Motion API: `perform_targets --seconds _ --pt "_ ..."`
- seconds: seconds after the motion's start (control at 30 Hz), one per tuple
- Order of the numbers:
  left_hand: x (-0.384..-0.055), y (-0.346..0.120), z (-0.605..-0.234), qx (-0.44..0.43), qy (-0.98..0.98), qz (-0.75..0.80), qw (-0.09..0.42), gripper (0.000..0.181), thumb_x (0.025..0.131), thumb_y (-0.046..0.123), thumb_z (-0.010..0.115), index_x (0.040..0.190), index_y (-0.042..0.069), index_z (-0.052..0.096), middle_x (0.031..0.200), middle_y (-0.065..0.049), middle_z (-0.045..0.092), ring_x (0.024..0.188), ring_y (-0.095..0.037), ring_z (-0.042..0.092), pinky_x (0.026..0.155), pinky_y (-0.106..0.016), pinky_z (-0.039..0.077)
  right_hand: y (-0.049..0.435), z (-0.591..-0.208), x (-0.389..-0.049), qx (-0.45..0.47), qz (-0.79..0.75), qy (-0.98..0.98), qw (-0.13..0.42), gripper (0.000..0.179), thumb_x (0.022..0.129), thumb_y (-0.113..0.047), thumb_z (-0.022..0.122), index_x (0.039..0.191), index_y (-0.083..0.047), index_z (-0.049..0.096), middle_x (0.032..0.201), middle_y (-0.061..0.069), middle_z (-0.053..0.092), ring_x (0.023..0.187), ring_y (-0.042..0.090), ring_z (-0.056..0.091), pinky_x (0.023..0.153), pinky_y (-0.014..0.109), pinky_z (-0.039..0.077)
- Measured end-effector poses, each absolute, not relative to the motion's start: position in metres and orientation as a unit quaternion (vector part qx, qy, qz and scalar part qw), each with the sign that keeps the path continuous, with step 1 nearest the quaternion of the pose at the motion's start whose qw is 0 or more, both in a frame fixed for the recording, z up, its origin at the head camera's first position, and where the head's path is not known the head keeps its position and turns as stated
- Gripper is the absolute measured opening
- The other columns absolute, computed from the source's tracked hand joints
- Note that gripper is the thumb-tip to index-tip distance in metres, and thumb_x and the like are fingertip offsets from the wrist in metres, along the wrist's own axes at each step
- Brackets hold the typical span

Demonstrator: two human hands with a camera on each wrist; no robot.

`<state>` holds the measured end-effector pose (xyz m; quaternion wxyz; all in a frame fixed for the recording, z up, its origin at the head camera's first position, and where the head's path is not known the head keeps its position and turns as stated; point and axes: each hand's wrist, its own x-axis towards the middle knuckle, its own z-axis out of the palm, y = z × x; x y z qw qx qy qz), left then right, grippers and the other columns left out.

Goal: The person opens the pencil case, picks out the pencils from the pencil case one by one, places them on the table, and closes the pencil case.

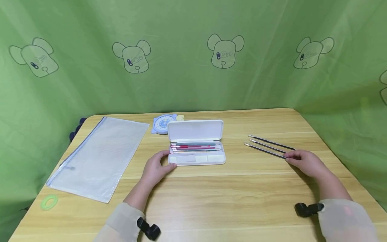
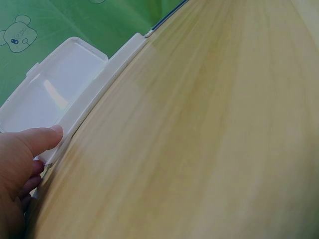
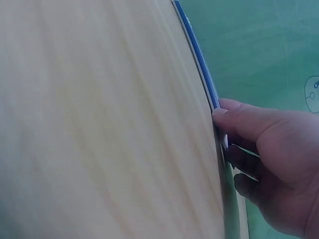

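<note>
An open white pencil case (image 1: 216, 158) lies on the table, its lid raised at the back. Several pens and pencils (image 1: 193, 147) fill its long compartment. My left hand (image 1: 155, 168) grips the case's left end, thumb at the front corner; the left wrist view shows that thumb on the rim of the case (image 2: 92, 102). To the right lie three dark pencils (image 1: 266, 150), spread side by side, with their eraser ends towards the case. My right hand (image 1: 306, 163) pinches the near pencil (image 3: 197, 52) at its right end between thumb and forefinger.
A translucent zip bag (image 1: 102, 154) lies flat on the left. Near the table's left edge is a green ring (image 1: 49, 202). A blue clock-shaped item (image 1: 161, 124) sits behind the case, with a small yellow thing beside it. Green curtains (image 1: 181, 90) surround the table.
</note>
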<state>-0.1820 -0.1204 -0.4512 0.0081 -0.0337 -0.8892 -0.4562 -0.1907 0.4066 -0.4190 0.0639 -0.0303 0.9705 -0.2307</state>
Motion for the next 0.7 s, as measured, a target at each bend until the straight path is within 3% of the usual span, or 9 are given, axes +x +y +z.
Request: perform_targets --seconds 0.33,0.47,0.57,0.7 --pt "-0.182 -0.12 -0.451 -0.037 -0.89 -0.455 0.009 0.059 0.081 0.025 0.079 0.132 0.003 0.058 0.136 -0.015 0.06 0.133 -0.033 0.05 0.116 -0.048 0.037 0.404 -0.417 -0.191 -0.023 -0.243 0.967 0.069 0.045 0.099 -0.037 0.056 0.125 0.0 0.062 0.13 0.036 0.053 0.119 0.057 0.047 0.095 0.068 0.039" --pt "-0.182 -0.121 -0.451 -0.036 -0.889 -0.456 0.01 0.059 0.081 0.026 0.08 0.131 0.003 0.058 0.136 -0.015 0.06 0.134 -0.033 0.05 0.117 -0.047 0.037 0.397 -0.411 -0.191 -0.021 -0.246 0.967 0.06 0.047 0.098 -0.04 0.056 0.127 -0.002 0.062 0.114 0.027 0.063 0.097 0.038 0.059 0.078 0.045 0.05" --pt "-0.182 -0.121 -0.451 -0.035 -0.889 -0.456 0.009 0.059 0.08 0.026 0.08 0.131 0.004 0.059 0.135 -0.015 0.061 0.134 -0.033 0.05 0.117 -0.047 0.036 0.388 -0.406 -0.192 -0.027 -0.246 0.968 0.043 0.045 0.097 -0.038 0.059 0.125 -0.002 0.063 0.105 0.018 0.066 0.086 0.021 0.055 0.068 0.028 0.044" --pt "-0.182 -0.12 -0.451 -0.034 -0.889 -0.457 0.007 0.059 0.081 0.026 0.079 0.132 0.004 0.058 0.136 -0.015 0.06 0.134 -0.033 0.05 0.117 -0.047 0.037 0.37 -0.4 -0.195 -0.044 -0.248 0.967 0.027 0.042 0.096 -0.034 0.062 0.123 -0.003 0.065 0.107 0.019 0.067 0.085 0.018 0.055 0.068 0.027 0.044"
